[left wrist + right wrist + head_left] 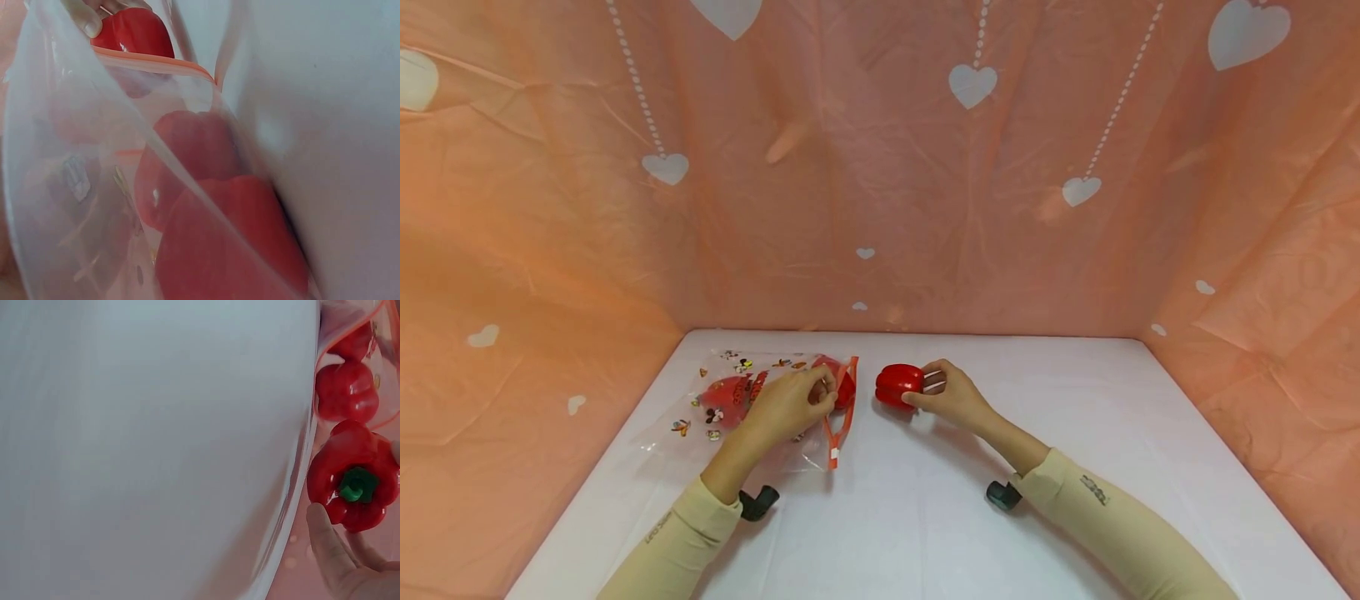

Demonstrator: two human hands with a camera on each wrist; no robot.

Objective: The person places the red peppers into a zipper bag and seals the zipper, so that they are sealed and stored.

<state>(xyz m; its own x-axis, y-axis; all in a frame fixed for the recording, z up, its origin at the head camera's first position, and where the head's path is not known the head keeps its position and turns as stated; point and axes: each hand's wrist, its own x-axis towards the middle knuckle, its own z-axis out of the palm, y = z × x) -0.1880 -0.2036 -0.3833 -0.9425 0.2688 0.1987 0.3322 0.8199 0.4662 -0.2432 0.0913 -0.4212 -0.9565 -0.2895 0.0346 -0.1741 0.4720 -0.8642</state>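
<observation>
My right hand (955, 400) grips a red bell pepper (898, 385) between thumb and fingers, just right of a clear zip bag's mouth. In the right wrist view the green stem (354, 490) of this bell pepper faces the camera. The zip bag (808, 454) has an orange zip edge and cartoon prints. Its upper edge is pinched by my left hand (790, 404), and the mouth gapes towards the right. Two more red bell peppers lie inside, a nearer one (234, 237) and one closer to the mouth (194, 137) in the left wrist view.
The work lies on a white table (910, 517) boxed in by peach curtains (910, 208) with white hearts. A dark device sits at each wrist, the left one (760, 503) and the right one (1003, 496), both low over the table.
</observation>
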